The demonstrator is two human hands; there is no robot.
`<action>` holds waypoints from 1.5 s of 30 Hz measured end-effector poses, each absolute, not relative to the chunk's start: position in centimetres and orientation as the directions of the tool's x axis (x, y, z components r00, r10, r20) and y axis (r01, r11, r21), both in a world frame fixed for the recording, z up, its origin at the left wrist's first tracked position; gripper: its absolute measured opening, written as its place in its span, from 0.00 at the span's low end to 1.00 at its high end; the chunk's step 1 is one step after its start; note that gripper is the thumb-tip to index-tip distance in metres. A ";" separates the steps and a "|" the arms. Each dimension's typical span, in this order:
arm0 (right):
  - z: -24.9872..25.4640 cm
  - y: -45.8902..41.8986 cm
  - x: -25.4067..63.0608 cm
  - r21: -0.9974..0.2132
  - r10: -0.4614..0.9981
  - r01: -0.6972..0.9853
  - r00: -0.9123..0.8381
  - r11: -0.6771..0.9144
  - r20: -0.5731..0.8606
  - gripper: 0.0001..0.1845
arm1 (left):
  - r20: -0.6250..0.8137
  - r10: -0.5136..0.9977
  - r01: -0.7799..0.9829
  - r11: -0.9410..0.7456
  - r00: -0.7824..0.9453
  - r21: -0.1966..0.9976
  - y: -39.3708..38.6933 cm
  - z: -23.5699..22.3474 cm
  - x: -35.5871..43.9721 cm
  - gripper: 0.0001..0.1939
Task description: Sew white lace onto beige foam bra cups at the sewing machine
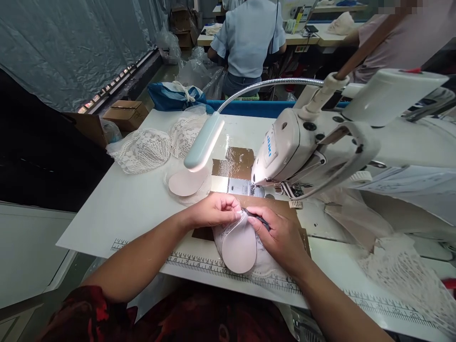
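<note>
A white lace bra cup with a smooth oval pad (239, 249) lies at the table's front edge, below the sewing machine. My left hand (218, 210) is closed in a pinch on the lace at the cup's top tip. Opposite it, my right hand (281, 235) grips small black thread snips (261, 219), their tip close to the left fingertips at the cup's edge. The right fingers cover most of the snips, so I cannot see whether the blades are apart. Just beyond my hands are the needle and metal plate (239, 186) of the white sewing machine (285, 137).
A lamp (204, 142) on a bendy metal neck hangs over the table. Another padded cup (187, 183) and lace pieces (142, 149) lie at the left; more lace (408, 270) lies at the right. A ruler strip (199, 265) runs along the front edge. Beyond sits a person (249, 40).
</note>
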State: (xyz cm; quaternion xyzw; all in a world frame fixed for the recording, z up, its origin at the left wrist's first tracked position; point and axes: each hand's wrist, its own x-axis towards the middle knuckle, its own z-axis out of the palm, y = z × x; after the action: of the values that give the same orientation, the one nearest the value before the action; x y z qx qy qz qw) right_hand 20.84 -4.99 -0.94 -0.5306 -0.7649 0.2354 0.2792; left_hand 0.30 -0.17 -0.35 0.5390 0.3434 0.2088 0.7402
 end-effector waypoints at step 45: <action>1.3 -5.0 21.5 -0.724 0.966 0.657 -0.253 0.212 0.053 0.18 | -0.245 0.722 0.053 0.278 0.647 0.959 0.4 0.7 -1.1 0.13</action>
State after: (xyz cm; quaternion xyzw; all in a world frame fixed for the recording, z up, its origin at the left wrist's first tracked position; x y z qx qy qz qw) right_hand 21.53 -4.95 1.28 -0.5529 -0.7336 0.2974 0.2600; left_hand -1.07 0.43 0.69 0.5539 0.3498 0.2327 0.7188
